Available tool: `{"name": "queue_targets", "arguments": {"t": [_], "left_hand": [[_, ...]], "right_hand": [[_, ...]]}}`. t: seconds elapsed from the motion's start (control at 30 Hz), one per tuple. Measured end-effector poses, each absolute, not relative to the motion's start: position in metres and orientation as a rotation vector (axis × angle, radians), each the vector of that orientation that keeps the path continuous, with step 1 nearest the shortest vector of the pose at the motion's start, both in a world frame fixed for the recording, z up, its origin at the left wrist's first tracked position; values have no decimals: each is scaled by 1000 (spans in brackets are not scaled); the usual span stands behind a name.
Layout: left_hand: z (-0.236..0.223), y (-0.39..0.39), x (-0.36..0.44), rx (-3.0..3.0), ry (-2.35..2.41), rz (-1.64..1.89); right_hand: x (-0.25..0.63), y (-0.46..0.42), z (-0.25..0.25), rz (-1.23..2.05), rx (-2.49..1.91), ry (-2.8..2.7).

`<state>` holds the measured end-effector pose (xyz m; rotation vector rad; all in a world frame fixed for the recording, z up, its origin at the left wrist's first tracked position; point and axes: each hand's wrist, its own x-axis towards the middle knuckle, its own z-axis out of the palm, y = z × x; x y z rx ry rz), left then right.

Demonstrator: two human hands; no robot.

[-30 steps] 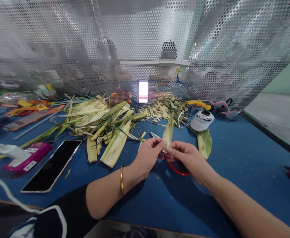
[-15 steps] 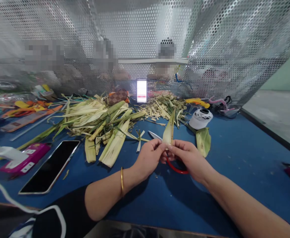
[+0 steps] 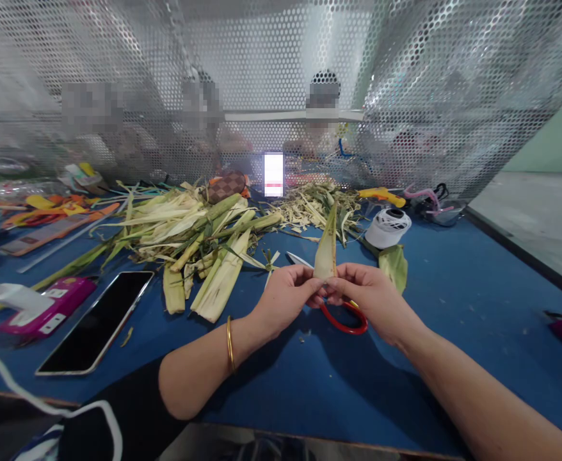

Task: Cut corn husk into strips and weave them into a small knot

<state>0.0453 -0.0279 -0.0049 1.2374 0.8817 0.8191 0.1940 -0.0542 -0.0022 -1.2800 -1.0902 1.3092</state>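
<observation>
A pale green piece of corn husk (image 3: 326,251) stands upright between my hands, its narrow tip pointing away from me. My left hand (image 3: 291,291) pinches its lower end from the left, thumb and fingers pressed together. From the right, my right hand (image 3: 365,288) pinches the same end, the two thumbs almost meeting. Below my hands lies a pair of scissors (image 3: 353,328) with red handles; its blades show left of the husk, and the middle is hidden. A small knotted strip of husk (image 3: 269,259) lies just beyond my left hand.
A big heap of corn husks (image 3: 166,218) lies to the left, with husk scraps (image 3: 305,208) at the back. Right of my hands are a white spool of thread (image 3: 387,229) and another husk piece (image 3: 394,266). A phone (image 3: 101,323) and purple power strip (image 3: 50,307) lie left.
Both hands still pinch the husk and have barely shifted. The left wrist has moved slightly left, and more of the red scissor handle shows.
</observation>
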Motion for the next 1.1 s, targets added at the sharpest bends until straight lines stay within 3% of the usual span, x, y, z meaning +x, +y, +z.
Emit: {"name": "queue_targets", "arguments": {"t": [0.63, 1.1], "left_hand": [[-9, -28, 41, 1914, 1227, 859], [-8, -28, 43, 2041, 1259, 780]], "right_hand": [[192, -56, -18, 571, -1563, -1681], [190, -58, -23, 124, -1612, -1956]]}}
